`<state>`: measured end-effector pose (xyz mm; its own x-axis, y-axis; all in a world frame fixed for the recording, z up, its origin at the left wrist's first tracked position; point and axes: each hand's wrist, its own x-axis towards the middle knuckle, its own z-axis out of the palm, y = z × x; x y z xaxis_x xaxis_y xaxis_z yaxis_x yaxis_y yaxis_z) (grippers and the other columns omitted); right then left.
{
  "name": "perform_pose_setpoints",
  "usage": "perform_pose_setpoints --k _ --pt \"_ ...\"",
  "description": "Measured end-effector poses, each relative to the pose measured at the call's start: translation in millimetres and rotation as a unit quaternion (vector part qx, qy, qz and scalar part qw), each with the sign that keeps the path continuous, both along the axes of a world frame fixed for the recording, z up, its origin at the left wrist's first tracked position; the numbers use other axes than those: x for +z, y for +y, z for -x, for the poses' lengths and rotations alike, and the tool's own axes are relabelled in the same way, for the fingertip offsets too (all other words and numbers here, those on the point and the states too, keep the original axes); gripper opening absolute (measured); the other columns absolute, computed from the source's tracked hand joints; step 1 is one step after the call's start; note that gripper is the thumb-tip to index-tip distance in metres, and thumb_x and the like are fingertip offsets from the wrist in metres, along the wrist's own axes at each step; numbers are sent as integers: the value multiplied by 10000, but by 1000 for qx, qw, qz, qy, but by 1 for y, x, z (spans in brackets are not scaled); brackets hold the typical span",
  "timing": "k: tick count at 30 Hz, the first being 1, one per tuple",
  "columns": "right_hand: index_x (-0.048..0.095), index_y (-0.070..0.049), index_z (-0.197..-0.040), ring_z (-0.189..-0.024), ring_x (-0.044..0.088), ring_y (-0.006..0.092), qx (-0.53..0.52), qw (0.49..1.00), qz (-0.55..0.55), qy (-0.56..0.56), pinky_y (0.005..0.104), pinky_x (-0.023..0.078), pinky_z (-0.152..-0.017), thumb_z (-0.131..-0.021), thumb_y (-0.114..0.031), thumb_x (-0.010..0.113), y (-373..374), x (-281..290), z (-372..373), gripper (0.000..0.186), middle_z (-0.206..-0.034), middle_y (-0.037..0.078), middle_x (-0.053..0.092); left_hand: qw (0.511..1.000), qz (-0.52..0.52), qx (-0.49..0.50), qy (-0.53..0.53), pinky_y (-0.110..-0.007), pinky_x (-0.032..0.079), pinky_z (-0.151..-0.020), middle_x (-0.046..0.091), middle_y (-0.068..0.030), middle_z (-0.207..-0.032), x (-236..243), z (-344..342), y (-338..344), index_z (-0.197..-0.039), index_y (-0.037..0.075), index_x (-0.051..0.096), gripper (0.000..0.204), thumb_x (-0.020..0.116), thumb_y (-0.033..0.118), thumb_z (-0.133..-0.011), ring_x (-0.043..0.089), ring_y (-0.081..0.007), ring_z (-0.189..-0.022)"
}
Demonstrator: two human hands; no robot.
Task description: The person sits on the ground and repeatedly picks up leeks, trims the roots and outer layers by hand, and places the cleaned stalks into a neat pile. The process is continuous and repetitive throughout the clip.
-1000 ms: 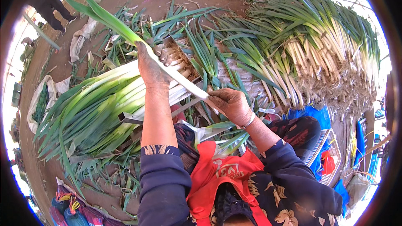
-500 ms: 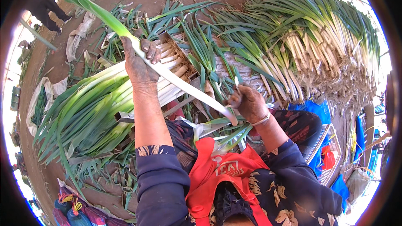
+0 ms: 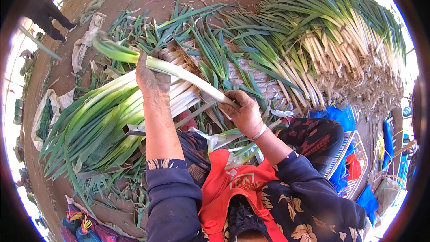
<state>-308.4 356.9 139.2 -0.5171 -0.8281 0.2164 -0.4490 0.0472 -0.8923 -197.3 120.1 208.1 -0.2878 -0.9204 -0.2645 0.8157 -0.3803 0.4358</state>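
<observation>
My left hand [image 3: 153, 75] is wrapped around a long green onion [image 3: 190, 76], just where its white stalk turns green. At the other end my right hand [image 3: 245, 113] closes on the white root end. The stalk slants from upper left down to the right, held above a stack of cleaned green onions [image 3: 112, 103]. That stack lies in a metal frame [image 3: 134, 129], white ends toward the middle and green leaves to the left. Over my lap are loose peeled leaves [image 3: 219, 141].
A large heap of unpeeled green onions [image 3: 349, 40] with dirty roots lies at the upper right. Leaf scraps [image 3: 179, 18] litter the brown ground. A plastic basket [image 3: 357, 163] with blue and red bags stands at my right. Someone in dark trousers [image 3: 47, 13] is at the far left.
My right hand has moved left and up and has closed on the white end of the green onion. The leafy end has swung down, and the stalk lies flatter.
</observation>
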Motion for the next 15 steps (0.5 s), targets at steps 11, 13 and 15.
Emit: perform_pose_setpoints --k 11,13,15 --pt "698 -7 -937 -761 636 274 -77 990 78 -90 337 500 -709 -878 -153 669 -23 -1 -29 160 -807 134 642 979 5 126 -158 -299 320 -429 393 -5 -615 -5 0 4 -839 102 409 315 491 363 -995 367 -129 -477" --pt "693 -3 -926 -760 636 273 -57 994 38 -86 335 497 -712 -887 -148 655 -24 2 -30 155 -804 139 637 974 0 138 -177 -295 304 -405 375 -3 -609 -3 -2 7 -869 99 380 313 507 358 -989 347 -127 -460" --pt "672 4 -921 -754 637 264 -55 996 12 -71 331 498 -716 -907 -151 632 -23 3 -30 161 -801 138 637 974 1 143 -178 -293 305 -406 372 -2 -607 0 -6 7 -864 100 375 320 509 362 -988 347 -127 -460"
